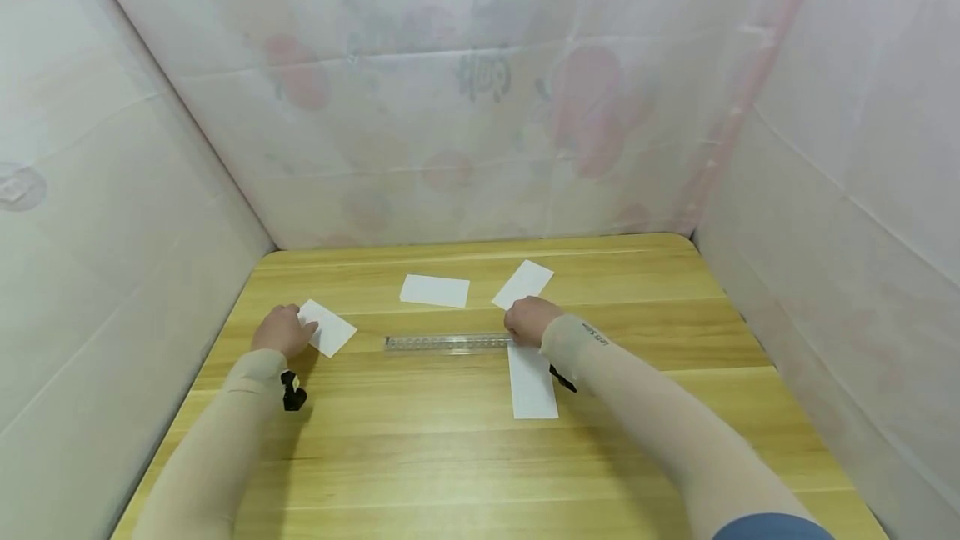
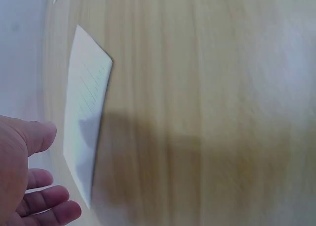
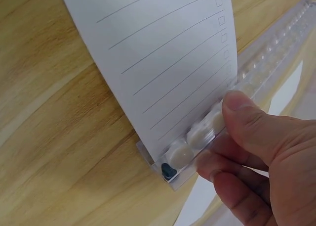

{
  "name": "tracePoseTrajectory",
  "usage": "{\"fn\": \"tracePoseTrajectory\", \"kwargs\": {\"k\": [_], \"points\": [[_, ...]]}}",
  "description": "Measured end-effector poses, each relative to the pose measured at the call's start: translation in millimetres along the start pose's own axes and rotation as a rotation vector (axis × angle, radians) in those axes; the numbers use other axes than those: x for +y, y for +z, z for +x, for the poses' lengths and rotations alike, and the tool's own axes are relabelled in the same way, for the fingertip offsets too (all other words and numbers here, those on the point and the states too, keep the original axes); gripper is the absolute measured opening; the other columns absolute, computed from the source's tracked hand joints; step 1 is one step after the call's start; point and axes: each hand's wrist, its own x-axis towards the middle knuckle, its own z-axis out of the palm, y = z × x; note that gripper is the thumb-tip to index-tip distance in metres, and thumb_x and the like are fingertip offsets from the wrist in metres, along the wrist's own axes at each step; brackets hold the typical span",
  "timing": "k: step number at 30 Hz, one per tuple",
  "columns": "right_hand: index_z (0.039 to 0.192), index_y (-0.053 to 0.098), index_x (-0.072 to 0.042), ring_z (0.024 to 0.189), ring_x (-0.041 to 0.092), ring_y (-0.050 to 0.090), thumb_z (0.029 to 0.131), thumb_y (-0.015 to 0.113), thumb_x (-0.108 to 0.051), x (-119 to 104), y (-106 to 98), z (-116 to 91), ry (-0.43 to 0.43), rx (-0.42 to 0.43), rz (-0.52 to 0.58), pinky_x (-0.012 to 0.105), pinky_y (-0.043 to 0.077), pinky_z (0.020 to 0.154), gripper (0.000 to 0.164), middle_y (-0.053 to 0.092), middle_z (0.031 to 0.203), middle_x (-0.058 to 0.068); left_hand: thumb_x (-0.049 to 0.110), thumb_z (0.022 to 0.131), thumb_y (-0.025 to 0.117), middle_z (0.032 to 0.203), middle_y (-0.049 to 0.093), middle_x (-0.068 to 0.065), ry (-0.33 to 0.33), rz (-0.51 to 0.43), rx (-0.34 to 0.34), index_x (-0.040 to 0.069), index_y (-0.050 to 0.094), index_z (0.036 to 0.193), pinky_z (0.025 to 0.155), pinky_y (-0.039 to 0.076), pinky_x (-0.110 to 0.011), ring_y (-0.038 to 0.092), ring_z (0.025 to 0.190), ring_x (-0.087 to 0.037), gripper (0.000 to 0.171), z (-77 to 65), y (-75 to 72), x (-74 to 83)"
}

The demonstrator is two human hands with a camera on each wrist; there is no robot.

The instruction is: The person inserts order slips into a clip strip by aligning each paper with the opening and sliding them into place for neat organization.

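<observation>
- Across the bench (image 1: 420, 457), head view: a clear strip (image 1: 446, 343) lies crosswise near the middle, its right end at the far edge of the near card (image 1: 534, 386).
- Head view, far side: the far middle card (image 1: 435, 291) and the far right card (image 1: 523, 278) lie flat, beyond the strip.
- Head view, left: the left hand (image 1: 281, 332) is at the edge of the left card (image 1: 332, 330).
- Head view, right: the right hand (image 1: 531, 322) is at the strip's right end. Both arms wear light sleeves (image 1: 217, 440).
- Left wrist view: thumb and fingers are spread apart, grasping nothing, beside the left card, which bears faint lines. Fingertip contact cannot be told.
- Right wrist view: the right hand pinches the clear strip between thumb and fingers. White rounded pieces (image 3: 180, 155) sit inside, with a dark piece (image 3: 169, 171) at the end. The near card, printed with lines and small boxes, meets the strip.
</observation>
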Motion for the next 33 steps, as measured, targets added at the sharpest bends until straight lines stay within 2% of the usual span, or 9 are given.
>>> {"fn": "tracePoseTrajectory", "kwargs": {"k": [5,9,12,16,23,27,33], "points": [[0.066,0.056,-0.019,0.061,0.009,0.044,0.085,0.065,-0.004,1.7,-1.0,0.8,0.013,-0.009,0.012,0.025,0.041,0.062,0.026,0.053,0.067,-0.008,0.038,0.096,0.051,0.119,0.046,-0.040,-0.015,0.032,-0.033,-0.022,0.045,0.124,0.089,0.042,-0.060,0.047,0.108,-0.053,0.066,-1.7,-1.7,-5.2],[0.064,0.056,-0.020,0.061,0.009,0.045,0.084,0.066,-0.003,1.3,1.2,2.6,0.009,-0.003,0.010,0.024,0.042,0.061,0.028,0.053,0.066,-0.009,0.051,0.094,0.050,0.099,0.054,-0.032,-0.049,0.071,-0.072,-0.018,0.054,0.106,0.069,0.049,-0.050,0.056,0.084,-0.041,0.070,-1.7,-2.4,-5.2],[0.064,0.056,-0.021,0.060,0.009,0.045,0.084,0.066,-0.003,0.5,2.9,3.4,0.002,0.004,0.010,0.023,0.042,0.061,0.028,0.053,0.065,-0.009,0.061,0.091,0.046,0.095,0.053,-0.030,-0.096,0.086,-0.101,-0.015,0.057,0.102,0.059,0.047,-0.044,0.055,0.078,-0.037,0.078,-3.0,-1.0,-2.8],[0.064,0.056,-0.020,0.060,0.008,0.044,0.085,0.066,-0.004,-1.1,2.2,2.5,-0.003,0.013,0.016,0.024,0.041,0.060,0.028,0.052,0.065,-0.009,0.071,0.088,0.042,0.102,0.049,-0.032,-0.160,0.097,-0.107,-0.012,0.057,0.111,0.060,0.047,-0.047,0.054,0.087,-0.043,0.088,-4.8,2.4,3.8],[0.064,0.056,-0.018,0.058,0.009,0.042,0.084,0.066,-0.002,-4.0,-2.0,-1.4,-0.005,0.004,0.035,0.025,0.039,0.059,0.027,0.052,0.064,-0.008,0.083,0.077,0.041,0.106,0.045,-0.030,-0.246,0.089,-0.099,-0.012,0.056,0.112,0.061,0.046,-0.050,0.051,0.096,-0.046,0.102,-2.1,11.3,9.9],[0.065,0.057,-0.018,0.060,0.009,0.043,0.084,0.067,-0.003,-4.9,-1.8,-2.0,0.008,0.007,0.043,0.025,0.040,0.060,0.026,0.054,0.065,-0.008,0.086,0.074,0.042,0.109,0.042,-0.031,-0.248,0.091,-0.119,-0.013,0.054,0.114,0.061,0.046,-0.051,0.047,0.101,-0.047,0.108,-0.1,15.4,10.9],[0.067,0.060,-0.019,0.061,0.009,0.045,0.085,0.069,-0.007,-4.5,-1.1,-1.7,0.012,-0.008,0.050,0.025,0.041,0.062,0.024,0.056,0.067,-0.010,0.077,0.080,0.049,0.105,0.041,-0.030,-0.233,0.083,-0.131,-0.013,0.055,0.108,0.061,0.046,-0.049,0.046,0.098,-0.046,0.095,-4.2,11.9,15.5]]}}
